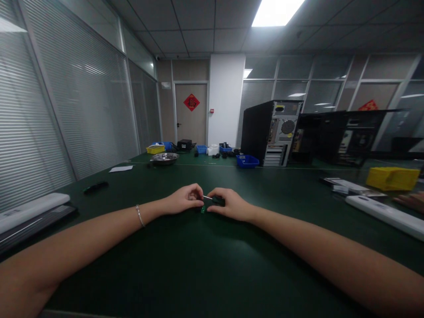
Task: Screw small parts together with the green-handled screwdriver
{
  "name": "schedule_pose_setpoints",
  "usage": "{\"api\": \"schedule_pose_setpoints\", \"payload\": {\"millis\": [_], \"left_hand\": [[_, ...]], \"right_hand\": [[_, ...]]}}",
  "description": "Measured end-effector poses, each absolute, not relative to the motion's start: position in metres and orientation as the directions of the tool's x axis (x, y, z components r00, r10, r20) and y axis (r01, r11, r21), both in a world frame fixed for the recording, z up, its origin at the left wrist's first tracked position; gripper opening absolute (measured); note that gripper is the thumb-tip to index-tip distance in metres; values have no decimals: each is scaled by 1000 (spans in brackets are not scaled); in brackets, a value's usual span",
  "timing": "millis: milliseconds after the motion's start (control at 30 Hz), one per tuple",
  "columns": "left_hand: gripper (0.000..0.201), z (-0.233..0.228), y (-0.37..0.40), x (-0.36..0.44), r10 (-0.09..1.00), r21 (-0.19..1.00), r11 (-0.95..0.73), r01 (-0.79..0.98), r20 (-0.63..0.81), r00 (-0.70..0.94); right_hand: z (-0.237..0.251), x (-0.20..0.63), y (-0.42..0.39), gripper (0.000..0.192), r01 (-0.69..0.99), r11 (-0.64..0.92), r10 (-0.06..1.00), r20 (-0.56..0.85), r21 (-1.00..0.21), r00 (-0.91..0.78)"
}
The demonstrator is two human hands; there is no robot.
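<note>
Both my arms reach out over a dark green table (205, 265), and the hands meet near its middle. My left hand (184, 199), a thin bracelet on its wrist, is closed on a small green part (203, 209) that rests on the table. My right hand (228, 204) grips a small dark-handled screwdriver (213, 199). Its thin metal shaft points left toward my left fingers. The two hands nearly touch, and the green part shows only partly under them.
A computer tower (271, 132) and a blue bin (247, 161) stand behind. A metal bowl (164, 158), a yellow bin (155, 149) and paper (121, 168) lie far left. A white keyboard (384, 214), yellow box (392, 178) and another person's hand (410, 201) are at right. Flat devices (29, 214) lie left.
</note>
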State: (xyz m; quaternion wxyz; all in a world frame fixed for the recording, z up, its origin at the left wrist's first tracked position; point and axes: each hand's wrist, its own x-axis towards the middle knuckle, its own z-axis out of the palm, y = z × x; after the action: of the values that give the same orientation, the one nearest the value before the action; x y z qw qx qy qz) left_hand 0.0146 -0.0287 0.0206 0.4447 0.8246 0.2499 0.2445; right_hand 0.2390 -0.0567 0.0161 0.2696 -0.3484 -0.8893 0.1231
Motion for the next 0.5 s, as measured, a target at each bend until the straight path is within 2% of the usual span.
{"api": "schedule_pose_setpoints", "payload": {"millis": [133, 267, 367, 500], "left_hand": [[29, 18, -29, 17, 661, 933, -351, 80, 186, 727], [28, 18, -32, 21, 694, 952, -304, 35, 196, 693], [28, 18, -32, 22, 727, 958, -286, 12, 209, 654], [25, 18, -30, 21, 753, 960, -277, -37, 241, 612]], "right_hand": [[17, 234, -60, 42, 584, 713, 700, 342, -387, -627], [15, 229, -63, 32, 587, 712, 702, 397, -385, -591], [13, 227, -64, 26, 553, 708, 706, 456, -439, -543], [13, 225, -64, 27, 451, 688, 722, 478, -568, -500]]}}
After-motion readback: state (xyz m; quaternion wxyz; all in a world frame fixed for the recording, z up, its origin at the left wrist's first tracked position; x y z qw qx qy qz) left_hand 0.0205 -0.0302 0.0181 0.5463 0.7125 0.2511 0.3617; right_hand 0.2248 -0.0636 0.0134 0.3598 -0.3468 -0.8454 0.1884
